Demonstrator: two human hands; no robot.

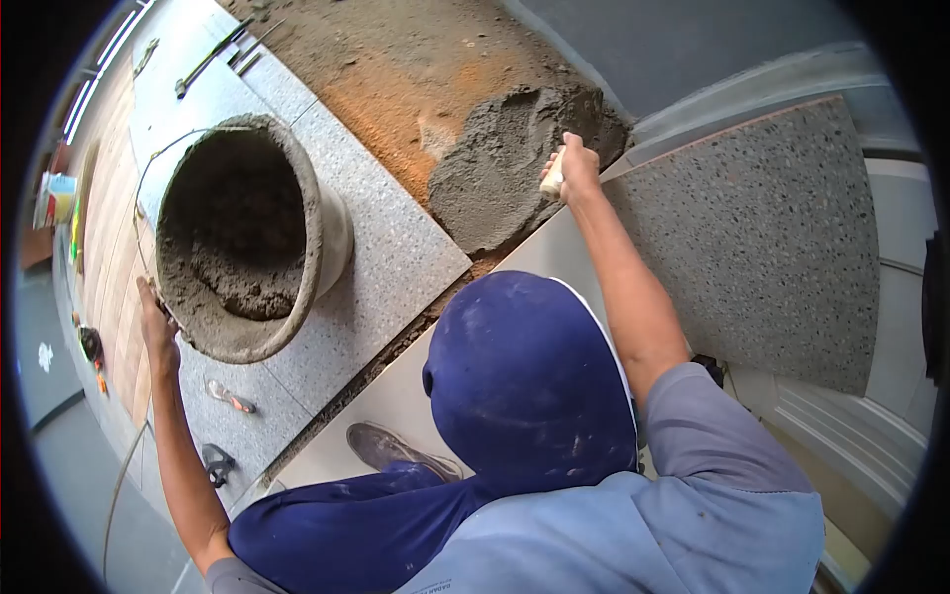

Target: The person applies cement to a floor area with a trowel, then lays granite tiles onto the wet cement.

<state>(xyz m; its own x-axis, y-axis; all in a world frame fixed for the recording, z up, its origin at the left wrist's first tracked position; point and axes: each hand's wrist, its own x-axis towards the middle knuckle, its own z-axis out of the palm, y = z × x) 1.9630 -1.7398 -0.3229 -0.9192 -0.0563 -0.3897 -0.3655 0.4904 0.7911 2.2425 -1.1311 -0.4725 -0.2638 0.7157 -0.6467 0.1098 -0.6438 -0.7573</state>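
Note:
My left hand point(159, 325) is closed at the near left side of a mortar-crusted bucket point(334, 233), where its wire handle point(139, 188) meets the rim. Whether the fingers grip the wire, the rim or both is hard to tell. The bucket leans with its mouth facing me, and grey mortar point(242, 287) lies inside. My right hand point(579, 168) is wrapped around the pale handle of a trowel point(554, 181); its blade is mostly hidden. Below and beside that hand, a spread patch of wet mortar point(485, 183) covers the corner of the bare ground.
Speckled tiles point(386, 247) lie under the bucket, bordering sandy ground point(396, 79). A loose terrazzo slab point(762, 238) leans at the right beside the wall base. A small orange-handled tool point(231, 397), a black object point(217, 463) and a long bar tool point(210, 61) rest on the tiles.

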